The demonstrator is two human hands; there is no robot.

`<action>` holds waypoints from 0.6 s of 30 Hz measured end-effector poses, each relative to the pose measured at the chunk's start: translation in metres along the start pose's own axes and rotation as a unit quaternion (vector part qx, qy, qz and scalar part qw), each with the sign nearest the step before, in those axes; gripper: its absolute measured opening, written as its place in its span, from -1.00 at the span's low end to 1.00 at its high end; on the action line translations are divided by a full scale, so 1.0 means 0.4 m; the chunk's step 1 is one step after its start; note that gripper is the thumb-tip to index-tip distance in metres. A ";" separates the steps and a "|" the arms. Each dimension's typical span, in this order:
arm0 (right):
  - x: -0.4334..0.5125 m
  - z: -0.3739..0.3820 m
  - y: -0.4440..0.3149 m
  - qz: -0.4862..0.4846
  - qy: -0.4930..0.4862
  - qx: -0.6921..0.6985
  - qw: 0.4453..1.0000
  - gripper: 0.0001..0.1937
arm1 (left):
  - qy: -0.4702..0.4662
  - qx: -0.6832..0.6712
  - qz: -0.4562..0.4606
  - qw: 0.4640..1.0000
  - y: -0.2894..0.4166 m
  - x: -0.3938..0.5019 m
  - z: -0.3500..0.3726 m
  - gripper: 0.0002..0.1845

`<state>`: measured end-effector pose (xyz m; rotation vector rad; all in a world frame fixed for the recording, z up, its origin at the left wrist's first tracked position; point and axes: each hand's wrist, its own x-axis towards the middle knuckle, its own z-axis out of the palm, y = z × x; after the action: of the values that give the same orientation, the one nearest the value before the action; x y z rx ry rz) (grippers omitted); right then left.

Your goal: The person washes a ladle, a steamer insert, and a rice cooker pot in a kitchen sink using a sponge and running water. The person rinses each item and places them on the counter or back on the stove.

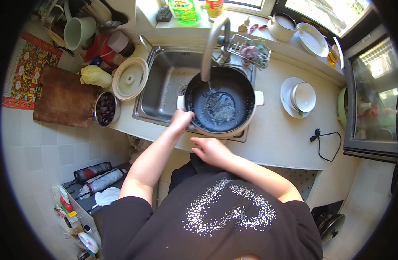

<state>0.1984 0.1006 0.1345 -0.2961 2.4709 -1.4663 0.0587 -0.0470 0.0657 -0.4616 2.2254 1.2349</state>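
Observation:
A large dark-lined pot (220, 99) with white side handles sits over the right part of the stainless steel sink (166, 74). Water runs into it from the curved faucet (206, 55), and a shallow pool lies on its bottom. My left hand (182, 120) is at the pot's lower left rim, fingers curled; whether it grips the rim is not plain. Just below the pot, near the counter's front edge, my right hand (210, 149) is held with its fingers apart and nothing in it.
Left of the sink are a glass lid (130, 78), a cabbage (96, 76), a metal pot of dark round pieces (107, 109) and a wooden cutting board (60, 97). Stacked bowls (303, 97), a black cord (327, 133) and a glass-doored cabinet (374, 97) are on the right. A wire rack (234, 45) holds cloths behind the pot.

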 end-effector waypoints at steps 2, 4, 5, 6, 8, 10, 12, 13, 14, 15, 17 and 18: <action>0.075 0.108 -0.001 0.111 -0.008 0.038 0.993 -0.52 | -0.009 -0.011 -0.024 1.000 -0.012 0.020 0.011 -0.64; 0.140 0.186 0.026 0.210 0.016 0.140 0.968 -0.47 | -0.015 -0.022 -0.048 0.999 -0.013 0.038 0.016 -0.59; 0.160 0.221 0.036 0.234 0.060 0.234 0.942 -0.55 | -0.012 -0.011 -0.071 0.997 -0.014 0.044 0.019 -0.56; 0.175 0.247 0.047 0.242 0.063 0.347 0.904 -0.58 | -0.016 0.003 -0.075 0.997 -0.014 0.048 0.018 -0.55; 0.199 0.279 0.062 0.280 0.086 0.492 0.820 -0.63 | -0.027 0.031 -0.088 0.995 -0.013 0.057 0.012 -0.52; 0.209 0.288 0.069 0.285 0.081 0.564 0.771 -0.66 | -0.039 0.033 -0.083 0.995 -0.011 0.067 0.003 -0.52; 0.206 0.278 0.073 0.275 0.113 0.497 0.815 -0.68 | -0.052 0.018 -0.075 0.996 -0.011 0.075 -0.005 -0.54; 0.204 0.271 0.075 0.259 0.125 0.479 0.829 -0.68 | -0.058 0.008 -0.075 0.996 -0.011 0.079 -0.008 -0.55; 0.199 0.262 0.077 0.248 0.133 0.458 0.843 -0.68 | -0.062 0.000 -0.069 0.996 -0.012 0.081 -0.010 -0.56; 0.198 0.257 0.078 0.247 0.141 0.505 0.815 -0.69 | -0.066 -0.010 -0.064 0.996 -0.013 0.084 -0.010 -0.56; 0.197 0.249 0.077 0.243 0.183 0.613 0.729 -0.69 | -0.055 -0.031 -0.066 0.996 -0.019 0.082 -0.006 -0.61; 0.200 0.246 0.075 0.199 0.211 0.672 0.681 -0.72 | -0.061 -0.058 -0.075 0.994 -0.022 0.079 -0.003 -0.62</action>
<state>0.1525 0.0092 0.0536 0.8731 0.8608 -2.7282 0.0380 -0.0536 0.0409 -0.5727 1.9862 1.2813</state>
